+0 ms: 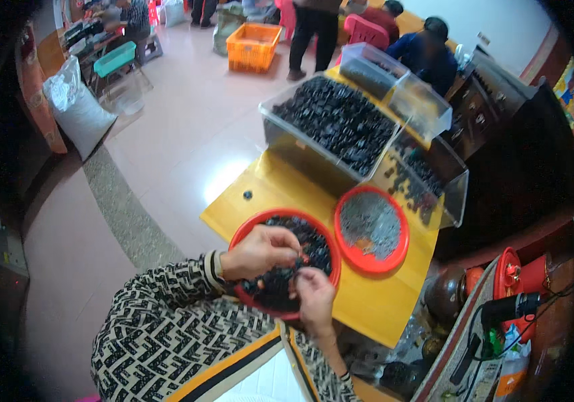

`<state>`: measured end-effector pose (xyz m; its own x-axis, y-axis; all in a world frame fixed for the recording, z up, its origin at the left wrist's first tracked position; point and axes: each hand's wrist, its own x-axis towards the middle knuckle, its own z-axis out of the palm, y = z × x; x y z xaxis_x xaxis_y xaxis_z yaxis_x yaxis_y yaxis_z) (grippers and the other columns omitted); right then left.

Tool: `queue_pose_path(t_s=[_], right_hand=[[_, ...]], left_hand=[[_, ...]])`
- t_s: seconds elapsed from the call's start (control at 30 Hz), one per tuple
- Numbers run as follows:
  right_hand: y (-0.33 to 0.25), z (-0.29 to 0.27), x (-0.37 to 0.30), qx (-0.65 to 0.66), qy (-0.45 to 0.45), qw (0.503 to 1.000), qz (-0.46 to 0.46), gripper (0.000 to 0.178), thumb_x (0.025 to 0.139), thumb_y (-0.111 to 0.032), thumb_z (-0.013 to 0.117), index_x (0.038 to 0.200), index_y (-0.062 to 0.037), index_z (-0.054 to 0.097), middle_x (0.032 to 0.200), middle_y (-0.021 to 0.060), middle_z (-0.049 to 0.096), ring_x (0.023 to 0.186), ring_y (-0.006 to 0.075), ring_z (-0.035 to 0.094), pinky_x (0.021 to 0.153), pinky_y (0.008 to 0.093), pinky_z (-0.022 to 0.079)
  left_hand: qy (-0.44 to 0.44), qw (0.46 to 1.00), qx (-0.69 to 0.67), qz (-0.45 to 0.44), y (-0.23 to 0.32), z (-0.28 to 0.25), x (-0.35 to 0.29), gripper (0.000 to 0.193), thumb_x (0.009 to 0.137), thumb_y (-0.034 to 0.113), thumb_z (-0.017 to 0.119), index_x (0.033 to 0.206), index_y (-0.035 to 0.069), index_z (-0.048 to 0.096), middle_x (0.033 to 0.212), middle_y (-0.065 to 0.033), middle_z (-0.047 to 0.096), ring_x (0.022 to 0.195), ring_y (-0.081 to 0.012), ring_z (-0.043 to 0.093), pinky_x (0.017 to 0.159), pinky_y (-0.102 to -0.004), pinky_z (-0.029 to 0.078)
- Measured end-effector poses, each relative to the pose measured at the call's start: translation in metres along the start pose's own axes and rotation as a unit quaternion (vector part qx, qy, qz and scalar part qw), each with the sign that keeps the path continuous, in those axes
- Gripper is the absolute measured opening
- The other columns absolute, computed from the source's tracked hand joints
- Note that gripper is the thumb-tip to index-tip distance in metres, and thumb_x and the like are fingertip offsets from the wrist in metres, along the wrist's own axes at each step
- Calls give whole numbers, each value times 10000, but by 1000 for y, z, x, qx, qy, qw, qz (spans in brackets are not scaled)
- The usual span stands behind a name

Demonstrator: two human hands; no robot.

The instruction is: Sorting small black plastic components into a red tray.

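Observation:
A round red basin (244, 229) full of small black pieces (318, 242) stands at the near edge of the yellow table. Over it, my left hand (260, 253) has its thumb and fingers pinched together. My right hand (315, 293) is just below and to the right, its fingertips also pressed together. Something small and reddish shows near the left fingertips, but what either hand pinches is too small to make out. Right of the basin, a second red round dish (404, 234) holds fine grey bits (367, 221). One dark piece (247, 195) lies alone on the tabletop.
On the yellow table (361, 309), a large clear bin (314, 161) is heaped with black pieces. Smaller clear boxes (458, 184) stand beside and behind it. An orange crate (252, 52), a white sack (80, 107) and several people are farther off. Cluttered shelving (451, 335) borders the right.

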<state>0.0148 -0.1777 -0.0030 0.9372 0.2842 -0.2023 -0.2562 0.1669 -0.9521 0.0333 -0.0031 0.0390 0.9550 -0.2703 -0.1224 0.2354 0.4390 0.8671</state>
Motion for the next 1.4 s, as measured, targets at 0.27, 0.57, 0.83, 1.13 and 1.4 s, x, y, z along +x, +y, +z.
queue_pose_path(t_s=[0.27,0.57,0.83,1.13,1.4], right_hand=[[-49,-16,15,-37,18,998,-39,67,834,-54,540,880,-7,551,724,1,542,629,56,509,570,179,436],[-56,-4,1,-95,27,995,-29,117,806,-9,567,920,16,566,766,11,571,644,51,535,556,174,454],[-57,5,1,-127,33,991,-34,102,799,10,568,900,17,576,745,20,573,625,63,544,539,178,465],[-46,-3,1,-211,21,973,-88,109,793,6,580,902,19,575,743,18,574,629,62,542,550,178,463],[-43,-4,1,-272,17,953,-135,101,783,8,586,882,24,578,732,2,569,622,44,527,544,172,441]], left_hand=[[-12,994,-106,20,-31,-5,13,83,797,58,580,861,14,551,795,-62,556,695,-139,533,619,-248,444],[54,992,-99,56,-45,12,2,214,744,-13,622,946,-2,551,775,-44,598,675,-77,562,591,-188,474],[37,998,-37,43,-34,8,-1,375,717,-4,657,1061,3,509,787,-29,594,659,-66,551,553,-174,460],[23,998,-29,55,-32,10,-2,344,726,-16,634,1046,-2,509,777,-20,594,695,-56,551,579,-166,445],[23,997,1,71,-37,9,-2,315,724,-46,617,1019,-18,508,777,-33,587,721,-71,555,677,-208,457]])
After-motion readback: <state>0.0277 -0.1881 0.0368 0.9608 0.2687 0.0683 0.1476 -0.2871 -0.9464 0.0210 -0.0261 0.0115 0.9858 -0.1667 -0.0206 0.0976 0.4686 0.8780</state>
